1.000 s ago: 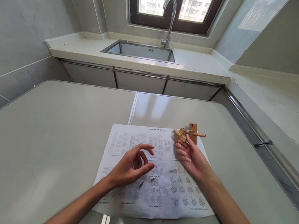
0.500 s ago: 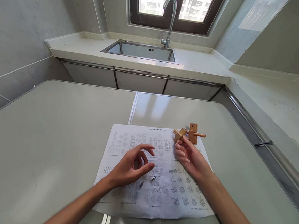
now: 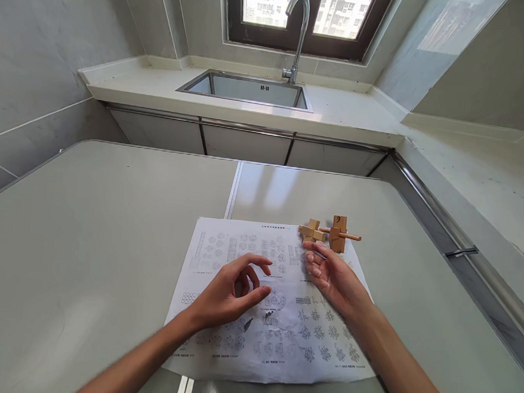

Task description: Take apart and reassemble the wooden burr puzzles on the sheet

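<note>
Here on the near side we see the printed sheet (image 3: 250,371) spread over the grey counter (image 3: 107,221), two small dark patches showing near its middle; our left hand (image 3: 228,293) is above it, grip spread, a clear gap between thumb and forefinger; our right hand (image 3: 337,279) is over on the sheet's right side, grip loosely curled and slightly parted, and we cannot tell whether a fingertip grazes the wood; just beyond those fingertips lies the light wooden puzzle (image 3: 312,230), at the sheet's far right corner; right beside it we spot the brown wooden block (image 3: 338,244), dark-marked at its far end, a stick (image 3: 353,237) jutting sideways; farther back come the sink (image 3: 247,89), the tap (image 3: 296,58) and the window (image 3: 340,16).
</note>
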Motion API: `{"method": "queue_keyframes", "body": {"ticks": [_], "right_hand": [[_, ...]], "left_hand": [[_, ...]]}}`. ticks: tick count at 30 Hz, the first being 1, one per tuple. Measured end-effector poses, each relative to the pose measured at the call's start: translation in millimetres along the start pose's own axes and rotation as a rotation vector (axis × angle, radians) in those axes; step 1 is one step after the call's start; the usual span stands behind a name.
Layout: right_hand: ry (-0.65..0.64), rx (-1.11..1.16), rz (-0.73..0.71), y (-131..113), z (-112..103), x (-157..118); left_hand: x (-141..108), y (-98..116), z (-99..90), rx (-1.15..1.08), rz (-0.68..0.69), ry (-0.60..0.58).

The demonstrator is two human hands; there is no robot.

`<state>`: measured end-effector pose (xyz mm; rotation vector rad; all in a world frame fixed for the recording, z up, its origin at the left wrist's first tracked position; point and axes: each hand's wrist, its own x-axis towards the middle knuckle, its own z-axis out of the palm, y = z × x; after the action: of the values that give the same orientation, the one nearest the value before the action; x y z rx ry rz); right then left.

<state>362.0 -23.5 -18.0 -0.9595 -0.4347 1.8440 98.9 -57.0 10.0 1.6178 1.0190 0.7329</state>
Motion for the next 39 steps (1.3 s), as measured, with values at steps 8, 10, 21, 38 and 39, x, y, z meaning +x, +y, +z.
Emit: {"method": "queue_keyframes", "body": {"ticks": [8, 10, 21, 38, 39], "right_hand": [[-0.019, -0.318, -0.020, 2.6, 18.2, -12.2], [-0.046, -0.415, -0.040, 4.9, 20.0, -13.8], [-0.134, -0.837, -0.267, 22.4, 17.4, -16.7], [-0.119, -1.136, -0.566, 29.7, 12.8, -12.5], [-0.113, -1.150, -0.573, 29.4, 12.1, -12.3]], "left_hand": [[1.3, 1.3, -1.0, 0.000, -0.013, -0.024], [1.8, 2.2, -1.1, 0.020, -0.027, -0.027], [2.9, 0.6, -0.9, 0.009, -0.061, -0.031], [1.8, 1.2, 0.2, 0.056, -0.062, -0.028], [1.8, 1.1, 0.2, 0.057, -0.063, -0.027]]}}
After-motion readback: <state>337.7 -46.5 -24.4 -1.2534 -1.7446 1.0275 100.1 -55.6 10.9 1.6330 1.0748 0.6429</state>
